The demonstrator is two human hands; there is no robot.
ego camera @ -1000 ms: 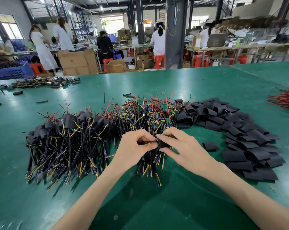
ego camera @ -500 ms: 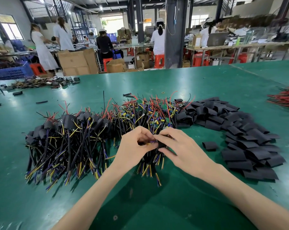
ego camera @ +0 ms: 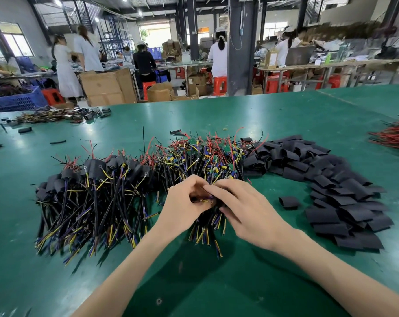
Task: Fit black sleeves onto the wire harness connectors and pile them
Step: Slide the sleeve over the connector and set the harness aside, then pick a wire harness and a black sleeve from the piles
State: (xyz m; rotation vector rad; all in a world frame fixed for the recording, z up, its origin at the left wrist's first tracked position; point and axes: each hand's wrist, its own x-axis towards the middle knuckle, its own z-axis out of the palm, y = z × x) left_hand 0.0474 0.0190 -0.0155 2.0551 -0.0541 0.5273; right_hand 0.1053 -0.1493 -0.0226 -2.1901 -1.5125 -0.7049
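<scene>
near the front edge of the green tabletop [ego camera: 217, 282] the left hand [ego camera: 182, 204] and right hand [ego camera: 249, 209] meet, the fingers of both curled and pinching one wire harness [ego camera: 206, 199] between them; the fingers hide whether a sleeve sits on it. just right of the hands lies a single black sleeve [ego camera: 289, 202]. toward the left edge spreads the pile of sleeved harnesses [ego camera: 91, 191], behind the hands the bare harnesses [ego camera: 205, 156], to the right the heap of black sleeves [ego camera: 335, 193]. red wires [ego camera: 395, 136] lie at the right edge.
</scene>
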